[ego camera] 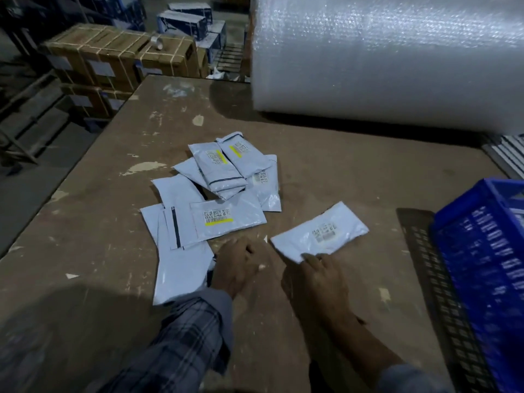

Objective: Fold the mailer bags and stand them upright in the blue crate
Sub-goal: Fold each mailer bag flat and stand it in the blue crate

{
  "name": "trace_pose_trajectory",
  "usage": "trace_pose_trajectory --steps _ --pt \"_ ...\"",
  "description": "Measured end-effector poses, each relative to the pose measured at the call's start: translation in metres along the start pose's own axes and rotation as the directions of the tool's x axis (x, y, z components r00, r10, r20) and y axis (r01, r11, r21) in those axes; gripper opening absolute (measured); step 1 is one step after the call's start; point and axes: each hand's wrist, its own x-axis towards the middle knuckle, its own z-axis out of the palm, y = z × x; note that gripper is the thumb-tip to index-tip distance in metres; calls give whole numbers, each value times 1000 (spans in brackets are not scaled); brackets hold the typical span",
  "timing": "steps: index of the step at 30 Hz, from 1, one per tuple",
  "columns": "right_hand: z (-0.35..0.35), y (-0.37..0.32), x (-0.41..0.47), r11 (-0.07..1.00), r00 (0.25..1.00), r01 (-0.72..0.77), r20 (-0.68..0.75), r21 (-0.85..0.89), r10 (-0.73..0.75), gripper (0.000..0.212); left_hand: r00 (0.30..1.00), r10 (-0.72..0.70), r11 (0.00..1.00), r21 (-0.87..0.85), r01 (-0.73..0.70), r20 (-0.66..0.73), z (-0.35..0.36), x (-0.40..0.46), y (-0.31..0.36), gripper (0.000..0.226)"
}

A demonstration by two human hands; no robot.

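Your right hand [317,275] pinches the near-left corner of the folded mailer bag [320,232], whose long axis points up-right toward the blue crate [482,251]; your left hand [236,265] rests loosely curled, holding nothing.

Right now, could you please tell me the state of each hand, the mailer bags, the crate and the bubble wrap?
Right hand: pinching the folded mailer's near corner.
Folded mailer: held in the right hand, apart from the pile.
Left hand: loosely curled, holding nothing.
Mailer pile: loose, overlapping, lying flat on the table.
Blue crate: at the right edge, inside hidden.
Bubble wrap roll: rolled up, on the table.
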Motion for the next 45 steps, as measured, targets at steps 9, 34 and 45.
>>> trace_pose_trajectory --steps 9,34,45 --pt "-61 -34 -98 733 982 -164 36 660 186 24 988 -5 999 50 13 -155 30 -66 23 39" --pt "14 28 -79 957 956 -244 202 153 212 54 897 424 670 623 -402 123 104 -76 10 59" --pt "25 32 -66 969 962 -229 175 91 211 55 909 402 644 670 -370 115 109 -71 17 58"
